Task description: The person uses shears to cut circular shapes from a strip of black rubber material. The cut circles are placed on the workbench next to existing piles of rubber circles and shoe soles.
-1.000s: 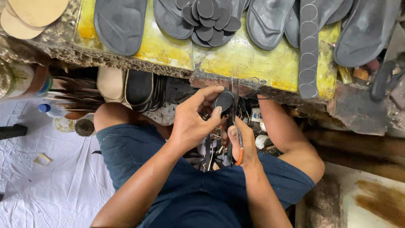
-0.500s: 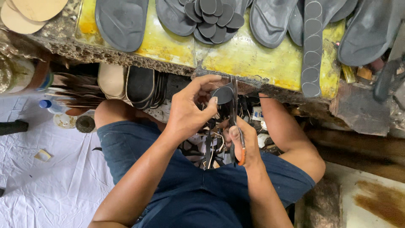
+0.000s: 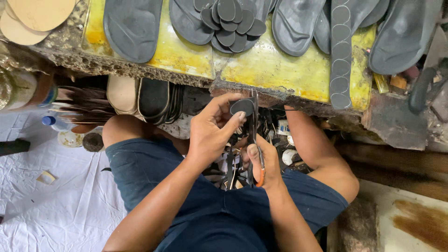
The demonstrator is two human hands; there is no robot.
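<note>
bench: yellow, worn | on it: grey soles, oval heel pieces

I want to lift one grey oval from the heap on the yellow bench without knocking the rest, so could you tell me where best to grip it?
Take the topmost oval by its thin rim, thumb and finger on opposite long edges, coming from above. It lies flat on the heap, overlapping the others, so probably only its edges are free to pinch. The bench gives no side access there.
</note>
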